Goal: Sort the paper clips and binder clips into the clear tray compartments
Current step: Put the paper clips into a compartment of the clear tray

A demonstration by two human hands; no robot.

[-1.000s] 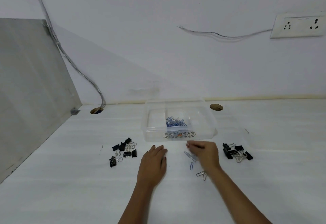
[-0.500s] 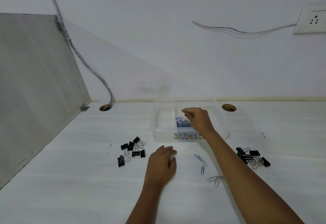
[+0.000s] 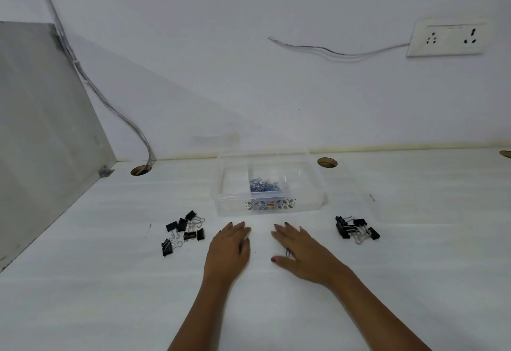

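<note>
A clear tray (image 3: 235,208) with a flowered label stands mid-table near the wall. Its right compartment holds a heap of blue and silver paper clips (image 3: 264,186); the left compartment looks empty. One group of black binder clips (image 3: 185,229) lies left of the tray's front, another group (image 3: 355,229) to its right. My left hand (image 3: 228,251) rests flat on the table, fingers together, holding nothing. My right hand (image 3: 304,253) lies flat beside it with fingers spread. A small blue paper clip (image 3: 287,253) shows between its thumb and forefinger; other loose clips are hidden beneath it.
A grey partition (image 3: 41,129) walls off the left side. Cables drop into a desk hole (image 3: 141,170); another hole (image 3: 327,162) sits right of the tray. A faint clear lid (image 3: 414,212) lies at the right. A wall socket (image 3: 448,38) is high on the right.
My right hand has come back from over the tray's right compartment and now lies flat over the loose paper clips on the table. My left hand stays in place.
</note>
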